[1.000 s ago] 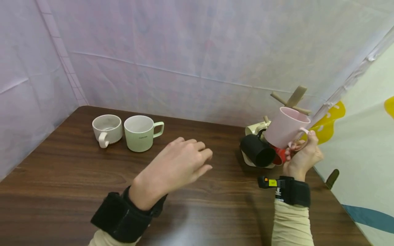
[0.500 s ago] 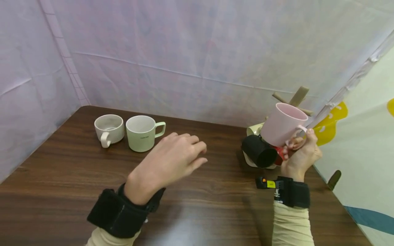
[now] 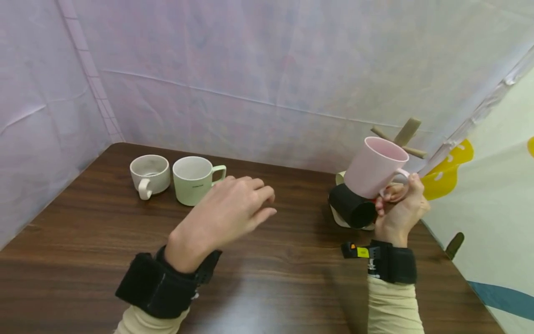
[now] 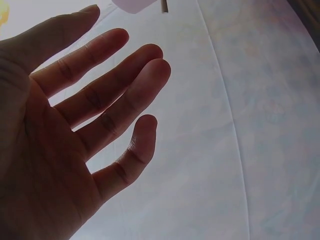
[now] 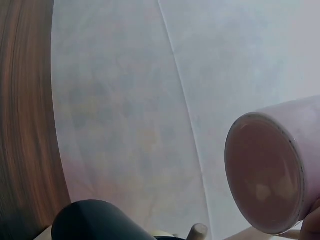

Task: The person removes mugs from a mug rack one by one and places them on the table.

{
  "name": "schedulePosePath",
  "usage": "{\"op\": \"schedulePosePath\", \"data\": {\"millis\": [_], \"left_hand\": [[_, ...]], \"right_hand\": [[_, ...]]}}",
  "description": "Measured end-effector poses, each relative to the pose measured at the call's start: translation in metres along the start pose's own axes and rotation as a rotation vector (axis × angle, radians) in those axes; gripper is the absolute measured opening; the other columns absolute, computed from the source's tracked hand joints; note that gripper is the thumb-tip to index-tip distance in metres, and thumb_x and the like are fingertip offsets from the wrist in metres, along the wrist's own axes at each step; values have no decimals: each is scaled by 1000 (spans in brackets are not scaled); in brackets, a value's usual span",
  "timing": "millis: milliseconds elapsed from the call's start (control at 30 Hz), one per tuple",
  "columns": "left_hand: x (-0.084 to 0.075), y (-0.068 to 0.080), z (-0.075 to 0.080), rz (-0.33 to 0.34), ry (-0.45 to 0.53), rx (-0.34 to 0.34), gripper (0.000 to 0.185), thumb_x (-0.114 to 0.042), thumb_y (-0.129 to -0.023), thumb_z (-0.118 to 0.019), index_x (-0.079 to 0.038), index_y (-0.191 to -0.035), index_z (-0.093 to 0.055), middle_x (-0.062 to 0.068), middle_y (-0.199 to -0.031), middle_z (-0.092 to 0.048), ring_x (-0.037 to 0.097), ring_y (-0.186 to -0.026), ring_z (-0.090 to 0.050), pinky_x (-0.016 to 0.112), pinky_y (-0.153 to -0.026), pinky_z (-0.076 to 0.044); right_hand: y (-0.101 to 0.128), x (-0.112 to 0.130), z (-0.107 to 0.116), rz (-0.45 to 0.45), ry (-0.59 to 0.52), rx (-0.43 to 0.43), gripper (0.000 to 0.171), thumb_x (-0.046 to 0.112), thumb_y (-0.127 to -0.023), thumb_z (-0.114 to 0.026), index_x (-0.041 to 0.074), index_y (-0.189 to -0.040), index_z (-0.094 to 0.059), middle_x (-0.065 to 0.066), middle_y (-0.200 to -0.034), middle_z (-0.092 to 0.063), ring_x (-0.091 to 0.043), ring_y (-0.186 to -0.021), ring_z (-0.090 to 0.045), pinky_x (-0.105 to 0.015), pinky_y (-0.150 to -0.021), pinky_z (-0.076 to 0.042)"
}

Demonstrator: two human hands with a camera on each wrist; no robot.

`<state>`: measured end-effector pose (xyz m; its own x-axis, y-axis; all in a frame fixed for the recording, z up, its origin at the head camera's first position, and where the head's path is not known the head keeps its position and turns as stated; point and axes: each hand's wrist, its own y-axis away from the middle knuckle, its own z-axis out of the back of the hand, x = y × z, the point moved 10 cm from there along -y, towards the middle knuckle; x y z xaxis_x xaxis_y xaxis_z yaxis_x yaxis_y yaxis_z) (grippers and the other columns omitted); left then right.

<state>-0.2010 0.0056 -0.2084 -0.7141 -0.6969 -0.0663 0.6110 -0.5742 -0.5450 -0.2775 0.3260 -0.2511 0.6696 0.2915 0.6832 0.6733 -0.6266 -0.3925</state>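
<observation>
— Where was the pink mug [image 3: 374,168]?

— At the far right of the desk [image 3: 271,260], lifted off it, in front of the wooden mug rack [image 3: 401,137]. The right hand [image 3: 399,212] gripped it by the handle, fingers curled through the loop and thumb on top.

— Which way did it point?

— It was tilted. Its long axis ran from lower left to upper right in the head view, the open mouth turned up, to the right and away, the base down toward the black mug [image 3: 351,206]. The right wrist view showed its rim [image 5: 264,181] and pale inside nearly head-on.

— And the black mug?

— It lay on its side low on the rack, mouth toward the near side, just under the pink one. Whether the two touched I could not tell; the pink mug covered that spot. A bit of red showed beside the right hand's fingers, too hidden to name.

— The left hand [image 3: 227,213]?

— Held above the middle of the desk, palm down, fingers stretched loosely forward and slightly spread, grasping nothing.

— Anything else there?

— A green mug [image 3: 194,180] and a white mug [image 3: 149,175] stood upright, side by side, at the far left, well apart from the rack.
</observation>
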Motion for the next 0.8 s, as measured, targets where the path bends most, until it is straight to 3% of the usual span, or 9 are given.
{"op": "schedulePosePath", "data": {"millis": [167, 567, 800], "left_hand": [[2, 1, 4, -3, 10, -26, 18, -26, -92, -77, -10, -94, -70, 0, -88, -66, 17, -75, -63, 35, -67, -51], [17, 4, 10, 54, 38, -54, 17, -23, -92, -77, -8, -98, -71, 2, -90, -67, 19, -74, -65, 36, -66, -54], [25, 8, 14, 82, 48, -74, 17, -21, -91, -78, -8, -99, -71, 3, -91, -68, 17, -70, -62, 36, -63, -52]], "right_hand": [[1, 0, -5, -3, 4, 26, 59, 26, -99, -61, 0, -50, -43, -8, -48, -49, -14, -31, -41, -18, -31, -24], [9, -5, -15, -59, -106, 69, 57, 23, -99, -60, 0, -51, -42, -9, -48, -50, -14, -31, -41, -19, -30, -24], [14, -6, -24, -51, -123, 139, 57, 21, -100, -61, -1, -51, -43, -9, -49, -49, -15, -31, -40, -20, -31, -24]]}}
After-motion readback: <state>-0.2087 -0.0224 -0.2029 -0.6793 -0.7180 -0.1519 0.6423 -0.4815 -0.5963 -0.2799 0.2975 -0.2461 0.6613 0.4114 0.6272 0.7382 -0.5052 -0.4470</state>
